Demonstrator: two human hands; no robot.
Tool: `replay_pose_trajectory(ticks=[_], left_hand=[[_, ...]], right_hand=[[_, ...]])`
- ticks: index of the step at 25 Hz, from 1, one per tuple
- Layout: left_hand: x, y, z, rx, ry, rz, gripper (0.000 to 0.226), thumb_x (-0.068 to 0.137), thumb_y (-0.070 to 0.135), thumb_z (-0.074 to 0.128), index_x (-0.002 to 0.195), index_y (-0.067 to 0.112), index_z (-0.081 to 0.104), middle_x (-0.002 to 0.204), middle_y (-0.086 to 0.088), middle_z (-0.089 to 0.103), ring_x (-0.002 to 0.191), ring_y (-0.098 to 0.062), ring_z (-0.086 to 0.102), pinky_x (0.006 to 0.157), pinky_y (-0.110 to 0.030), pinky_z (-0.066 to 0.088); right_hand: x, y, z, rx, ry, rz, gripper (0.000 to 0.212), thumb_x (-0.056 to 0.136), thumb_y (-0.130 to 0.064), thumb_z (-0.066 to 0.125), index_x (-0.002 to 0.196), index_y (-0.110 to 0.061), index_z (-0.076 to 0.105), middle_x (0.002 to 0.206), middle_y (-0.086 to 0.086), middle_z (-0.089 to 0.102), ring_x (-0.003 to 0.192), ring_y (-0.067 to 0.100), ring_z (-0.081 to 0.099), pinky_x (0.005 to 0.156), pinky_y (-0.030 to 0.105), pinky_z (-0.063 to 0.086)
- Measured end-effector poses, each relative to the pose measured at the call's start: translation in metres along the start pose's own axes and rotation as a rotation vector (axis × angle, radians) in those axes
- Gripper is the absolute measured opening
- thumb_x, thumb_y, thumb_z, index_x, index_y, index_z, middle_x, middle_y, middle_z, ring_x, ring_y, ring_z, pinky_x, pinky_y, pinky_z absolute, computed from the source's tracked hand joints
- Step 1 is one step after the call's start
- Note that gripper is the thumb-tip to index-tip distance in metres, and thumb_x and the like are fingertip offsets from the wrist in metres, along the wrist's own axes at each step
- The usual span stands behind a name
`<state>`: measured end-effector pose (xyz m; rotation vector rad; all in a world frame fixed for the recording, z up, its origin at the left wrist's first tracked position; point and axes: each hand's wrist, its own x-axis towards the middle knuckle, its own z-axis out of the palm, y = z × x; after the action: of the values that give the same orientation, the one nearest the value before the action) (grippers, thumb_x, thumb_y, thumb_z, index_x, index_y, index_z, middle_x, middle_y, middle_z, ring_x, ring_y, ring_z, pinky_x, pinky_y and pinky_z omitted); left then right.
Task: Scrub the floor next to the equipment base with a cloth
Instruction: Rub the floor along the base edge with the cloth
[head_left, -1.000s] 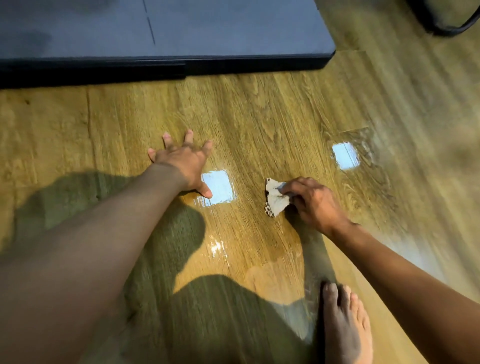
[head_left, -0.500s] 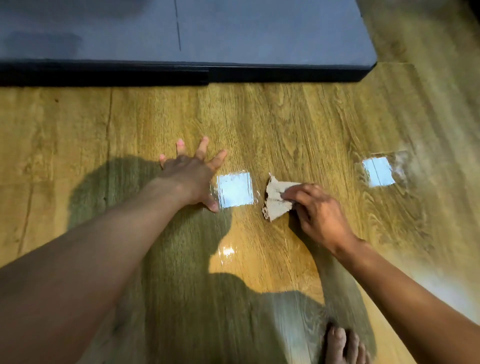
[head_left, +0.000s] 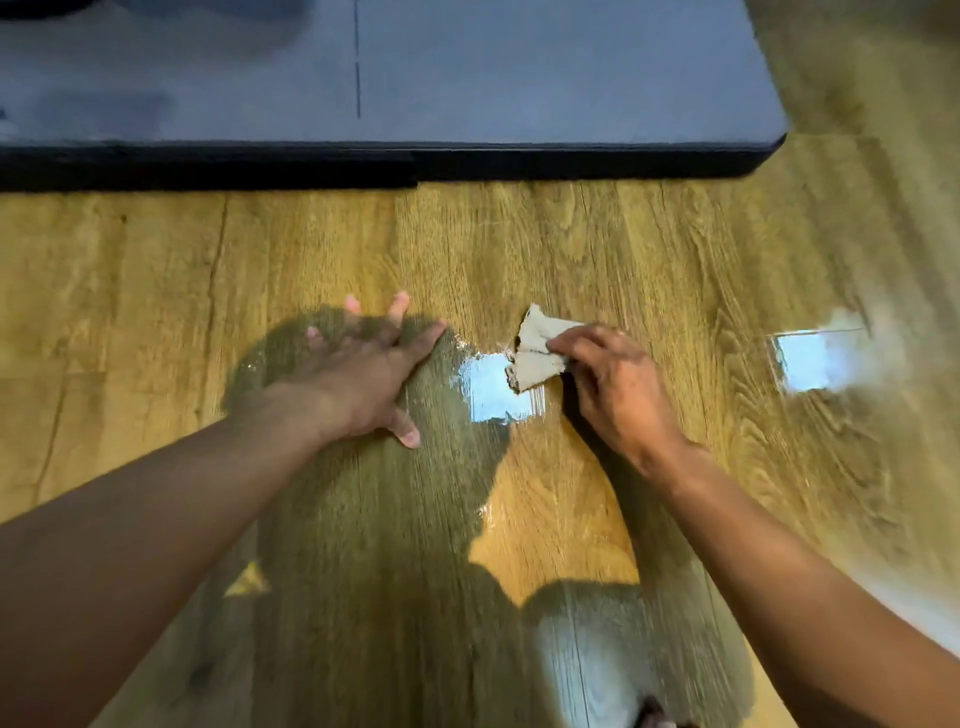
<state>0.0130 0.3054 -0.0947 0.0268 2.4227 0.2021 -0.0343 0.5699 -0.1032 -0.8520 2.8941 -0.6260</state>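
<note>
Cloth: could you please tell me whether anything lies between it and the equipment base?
Nothing visible does. The right hand grips the cloth, and only bare floor lies between it and the base.

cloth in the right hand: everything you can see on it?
The cloth is a small, crumpled scrap, off-white to grey-beige, with a ragged, darker left edge. It looks like thin fabric, folded into two lobes. The right hand pinches its right side and holds it against the wooden floor. Its left edge overlaps a bright reflection. It lies clear of the left hand and the equipment base.
</note>
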Motion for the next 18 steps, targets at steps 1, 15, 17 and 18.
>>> replay_pose_trajectory(ticks=[1,15,17,18], left_hand=[[0.001,0.000,0.001,0.007,0.003,-0.003,0.126,0.064,0.056,0.077,0.140,0.051,-0.023,0.145,0.006,-0.042,0.135,-0.044,-0.029,0.105,-0.069,-0.001],[0.003,0.003,-0.001,0.059,-0.034,-0.011,0.127,0.066,0.056,0.075,0.126,0.048,-0.036,0.143,0.001,-0.046,0.132,-0.047,-0.030,0.105,-0.069,0.001],[0.003,0.002,0.000,0.065,-0.027,-0.005,0.127,0.065,0.058,0.074,0.127,0.047,-0.036,0.144,0.000,-0.045,0.133,-0.048,-0.029,0.106,-0.069,0.002],[0.003,0.002,0.000,0.067,-0.023,-0.001,0.127,0.065,0.059,0.073,0.128,0.047,-0.036,0.145,0.000,-0.045,0.133,-0.048,-0.029,0.106,-0.069,0.002]], right_hand=[[-0.004,0.000,-0.001,0.003,-0.009,-0.037,0.030,0.088,-0.011,0.047,0.111,-0.012,0.067,0.111,0.006,0.066,0.098,0.023,0.063,0.087,0.034,0.051],[0.123,0.035,-0.006,-0.083,-0.042,-0.076,0.032,0.092,-0.002,0.055,0.118,-0.017,0.064,0.124,0.004,0.062,0.107,0.021,0.062,0.096,0.031,0.049],[0.159,0.047,-0.016,-0.108,-0.052,-0.035,0.032,0.091,-0.004,0.057,0.118,-0.019,0.065,0.119,0.004,0.064,0.106,0.021,0.061,0.096,0.031,0.047],[0.168,0.051,-0.020,-0.111,-0.057,-0.024,0.032,0.091,-0.006,0.058,0.119,-0.019,0.064,0.119,0.004,0.064,0.106,0.021,0.061,0.096,0.034,0.048]])
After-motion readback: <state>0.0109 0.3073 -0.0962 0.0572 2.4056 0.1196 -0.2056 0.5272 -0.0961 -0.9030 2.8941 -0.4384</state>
